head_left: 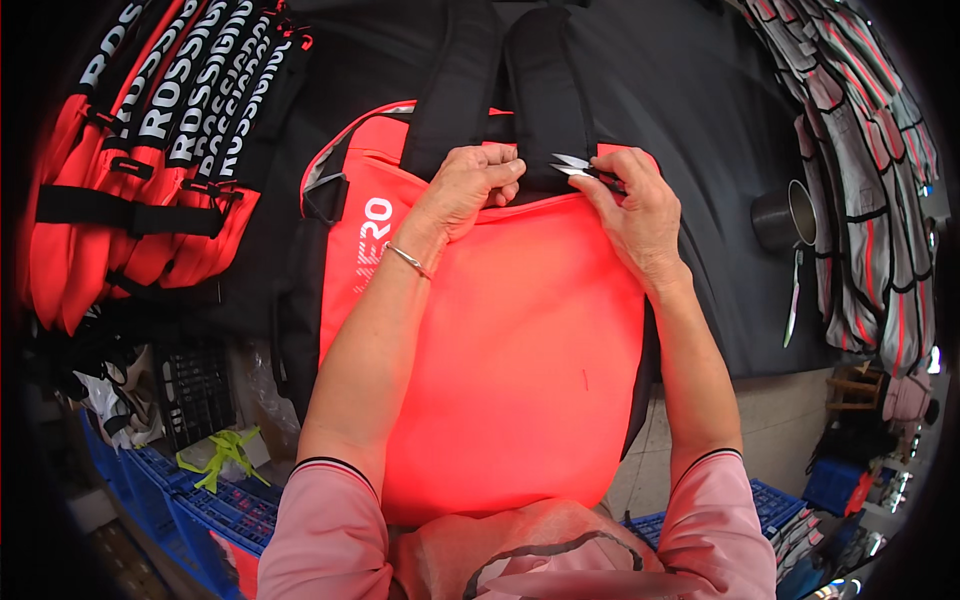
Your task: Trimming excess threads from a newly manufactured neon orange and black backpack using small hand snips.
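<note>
A bright red backpack with black trim lies in front of me, its lower part hanging toward my lap. Two black padded shoulder straps stretch away from its top edge. My left hand is closed in a pinch over the top seam; whatever lies between the fingertips is too small to make out. Opposite it, my right hand grips a pair of thread snips. Their silvery blades are parted and point left toward my left fingertips, over the black strap base.
Red-and-black bag pieces with white lettering are stacked at left. Grey pieces with red stripes pile up at right, beside a metal cup and a thin toothbrush-like stick. Blue plastic crates stand below the black-covered table.
</note>
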`<action>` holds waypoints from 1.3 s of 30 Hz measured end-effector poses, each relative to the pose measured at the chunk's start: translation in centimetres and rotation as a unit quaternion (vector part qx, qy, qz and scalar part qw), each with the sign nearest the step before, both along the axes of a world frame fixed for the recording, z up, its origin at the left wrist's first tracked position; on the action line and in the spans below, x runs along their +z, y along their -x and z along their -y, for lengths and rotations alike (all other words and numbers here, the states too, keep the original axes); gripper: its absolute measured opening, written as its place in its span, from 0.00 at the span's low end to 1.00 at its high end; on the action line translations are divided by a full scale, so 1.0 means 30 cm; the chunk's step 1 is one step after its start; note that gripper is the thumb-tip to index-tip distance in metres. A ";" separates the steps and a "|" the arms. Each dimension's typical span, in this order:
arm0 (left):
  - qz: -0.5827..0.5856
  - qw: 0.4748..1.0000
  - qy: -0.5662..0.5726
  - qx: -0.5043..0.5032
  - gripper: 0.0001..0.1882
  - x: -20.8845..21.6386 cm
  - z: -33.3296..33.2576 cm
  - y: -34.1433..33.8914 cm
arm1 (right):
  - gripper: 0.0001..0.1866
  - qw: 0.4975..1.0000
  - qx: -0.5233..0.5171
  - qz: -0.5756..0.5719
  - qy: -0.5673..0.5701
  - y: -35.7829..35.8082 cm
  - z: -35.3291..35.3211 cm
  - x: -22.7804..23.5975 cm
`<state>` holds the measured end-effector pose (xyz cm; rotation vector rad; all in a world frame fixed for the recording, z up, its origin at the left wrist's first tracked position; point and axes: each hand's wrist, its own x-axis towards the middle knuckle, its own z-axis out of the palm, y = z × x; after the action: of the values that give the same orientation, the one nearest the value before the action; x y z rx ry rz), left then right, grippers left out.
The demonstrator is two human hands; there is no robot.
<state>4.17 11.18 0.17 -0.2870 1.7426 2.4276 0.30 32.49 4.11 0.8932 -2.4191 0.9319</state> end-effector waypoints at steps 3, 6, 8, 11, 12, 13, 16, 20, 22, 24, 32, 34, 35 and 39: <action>0.004 0.999 -0.032 0.006 0.14 -0.010 0.007 0.004 | 0.13 0.999 0.007 -0.025 -0.036 -0.001 0.029 0.000; -0.016 0.999 -0.026 0.010 0.13 -0.019 0.002 0.000 | 0.12 0.997 0.023 -0.053 -0.045 0.021 0.045 -0.016; -0.031 0.998 -0.005 0.052 0.12 -0.028 -0.016 0.003 | 0.12 0.994 0.020 -0.078 -0.077 0.047 0.035 -0.014; -0.092 0.973 0.156 0.143 0.11 0.015 -0.055 -0.016 | 0.13 0.996 -0.035 0.028 -0.072 0.048 0.015 0.009; -0.146 0.922 0.287 0.216 0.10 0.038 -0.063 -0.033 | 0.14 0.989 -0.080 0.106 -0.064 0.052 0.000 0.015; -0.294 0.823 0.420 0.244 0.11 0.066 -0.025 -0.047 | 0.15 0.985 -0.071 0.158 -0.025 0.061 -0.028 0.017; -0.350 0.636 0.672 0.146 0.17 0.168 0.149 -0.128 | 0.21 0.962 -0.066 0.266 0.023 0.067 -0.069 0.029; -0.361 0.472 0.804 0.028 0.19 0.116 0.242 -0.276 | 0.26 0.972 -0.038 0.230 0.018 0.055 -0.071 0.054; -0.336 0.573 0.747 0.013 0.18 0.083 0.213 -0.328 | 0.28 0.977 -0.065 0.202 0.005 0.065 -0.035 0.098; -0.329 0.598 0.730 0.027 0.12 0.060 0.189 -0.330 | 0.25 0.984 -0.059 0.167 0.013 0.075 0.034 0.137; -0.325 0.607 0.714 0.123 0.11 0.033 0.111 -0.244 | 0.14 0.966 -0.065 0.251 -0.009 0.092 0.260 -0.003; -0.296 0.609 0.728 0.110 0.10 0.064 0.089 -0.227 | 0.14 0.954 -0.052 0.287 0.073 0.101 0.222 -0.049; -0.270 0.646 0.709 0.089 0.10 0.091 0.074 -0.218 | 0.14 0.935 -0.038 0.315 0.155 0.104 0.201 -0.068; -0.196 0.712 0.671 0.064 0.11 0.085 0.010 -0.191 | 0.12 0.919 -0.009 0.328 0.216 0.076 0.182 -0.093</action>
<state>9.89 10.88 2.71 0.0222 3.4227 0.7438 -1.98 27.04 1.32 0.4277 -2.5323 1.9100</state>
